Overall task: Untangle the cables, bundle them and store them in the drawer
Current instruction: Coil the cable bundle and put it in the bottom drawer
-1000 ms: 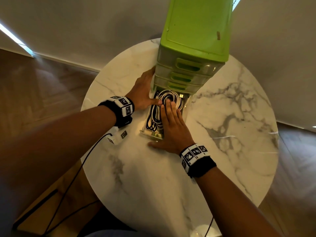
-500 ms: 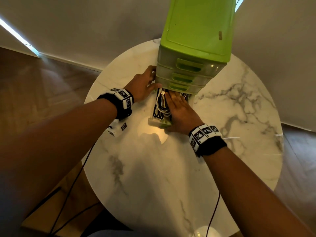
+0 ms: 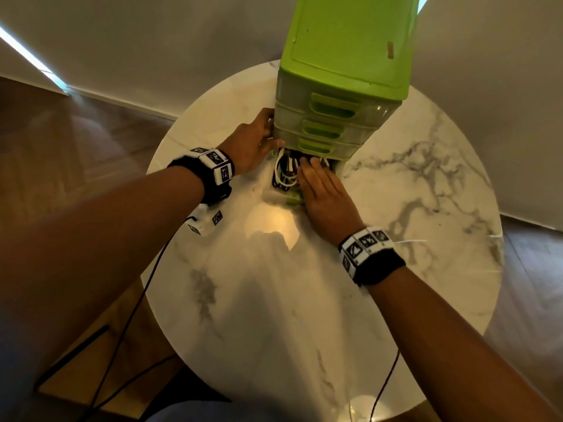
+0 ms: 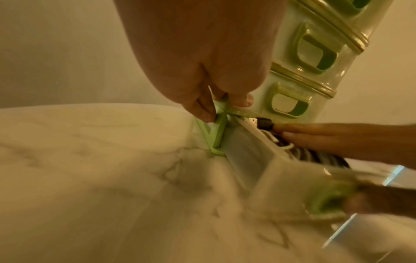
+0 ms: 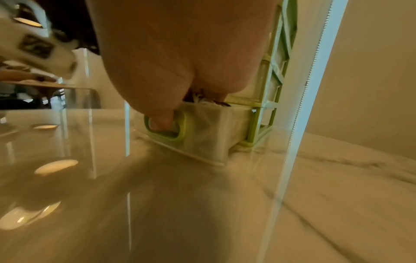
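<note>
Clearly I am at the storing step; from the head view the cables (image 3: 285, 173), black and white loops, lie in the bottom drawer (image 3: 281, 197) of the green drawer unit (image 3: 344, 71), and that drawer is only part way out over the marble table (image 3: 396, 208); my right hand (image 3: 323, 194) lies flat over the bundle with fingers straight, my left hand (image 3: 254, 140) braces the unit's left corner, well apart from the right.

From the left wrist view, my left thumb and fingers (image 4: 202, 108) pinch the green frame post at the unit's lower corner; beside it the drawer's translucent side wall (image 4: 249, 154) shows, with the right hand's fingers (image 4: 315, 135) stretched over the coils near a black plug; the lower right is blurred.

From the right wrist view, my right thumb (image 5: 162, 117) sits in the green handle (image 5: 178, 128) of the drawer front, the other fingers lying over the cables (image 5: 199, 98) at the rim.

My judgement: the next move calls for sliding my fingertips out from under the drawer above, keeping stray loops below the rim, then pushing on the handle while the left hand holds the unit from sliding back.
</note>
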Action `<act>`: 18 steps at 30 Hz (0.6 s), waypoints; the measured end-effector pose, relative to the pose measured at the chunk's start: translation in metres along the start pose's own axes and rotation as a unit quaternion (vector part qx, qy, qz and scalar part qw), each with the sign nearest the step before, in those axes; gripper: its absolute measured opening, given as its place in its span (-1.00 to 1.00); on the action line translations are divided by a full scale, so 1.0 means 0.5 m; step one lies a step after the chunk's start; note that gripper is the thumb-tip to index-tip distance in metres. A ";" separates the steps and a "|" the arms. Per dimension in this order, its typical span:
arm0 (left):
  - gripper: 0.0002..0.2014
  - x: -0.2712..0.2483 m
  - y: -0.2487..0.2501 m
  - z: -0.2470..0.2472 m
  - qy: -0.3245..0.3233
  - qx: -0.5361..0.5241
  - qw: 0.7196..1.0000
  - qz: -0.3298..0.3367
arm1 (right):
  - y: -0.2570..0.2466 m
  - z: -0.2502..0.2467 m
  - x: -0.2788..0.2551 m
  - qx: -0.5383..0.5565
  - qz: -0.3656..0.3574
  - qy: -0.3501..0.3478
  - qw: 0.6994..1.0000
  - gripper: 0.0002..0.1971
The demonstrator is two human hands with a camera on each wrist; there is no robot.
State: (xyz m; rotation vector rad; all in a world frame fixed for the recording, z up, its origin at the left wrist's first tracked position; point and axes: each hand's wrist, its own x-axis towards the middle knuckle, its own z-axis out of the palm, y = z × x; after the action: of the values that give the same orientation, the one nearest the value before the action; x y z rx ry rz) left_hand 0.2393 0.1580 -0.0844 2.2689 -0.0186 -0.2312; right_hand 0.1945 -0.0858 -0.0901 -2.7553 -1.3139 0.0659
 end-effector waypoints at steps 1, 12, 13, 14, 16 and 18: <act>-0.48 0.001 0.001 -0.001 0.002 0.002 1.000 -0.003 | 0.005 -0.005 0.013 -0.001 -0.001 0.003 1.000 -0.41; -0.46 0.002 0.012 -0.010 0.001 0.012 1.000 -0.013 | 0.033 -0.025 -0.008 0.015 0.049 -0.003 0.999 -0.32; -0.45 0.001 0.017 -0.008 0.009 0.013 1.000 -0.015 | 0.038 -0.030 -0.001 0.018 0.046 -0.017 0.999 -0.28; -0.43 -0.002 0.024 -0.007 0.021 0.017 0.999 -0.017 | 0.041 -0.032 0.003 0.023 0.044 -0.024 0.998 -0.25; -0.38 -0.007 0.043 0.002 0.050 0.035 0.998 -0.022 | 0.041 -0.034 0.005 0.034 0.044 -0.031 0.998 -0.22; -0.33 -0.010 0.056 0.012 0.073 0.041 0.996 -0.028 | 0.035 -0.037 0.002 0.033 0.054 -0.012 0.998 -0.25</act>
State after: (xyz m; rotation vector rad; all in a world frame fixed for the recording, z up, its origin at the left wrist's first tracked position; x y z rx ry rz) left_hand 0.2350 0.1358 -0.0664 2.3656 0.1149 -0.0946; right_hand 0.2098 -0.0971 -0.0733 -2.7766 -1.1452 0.1481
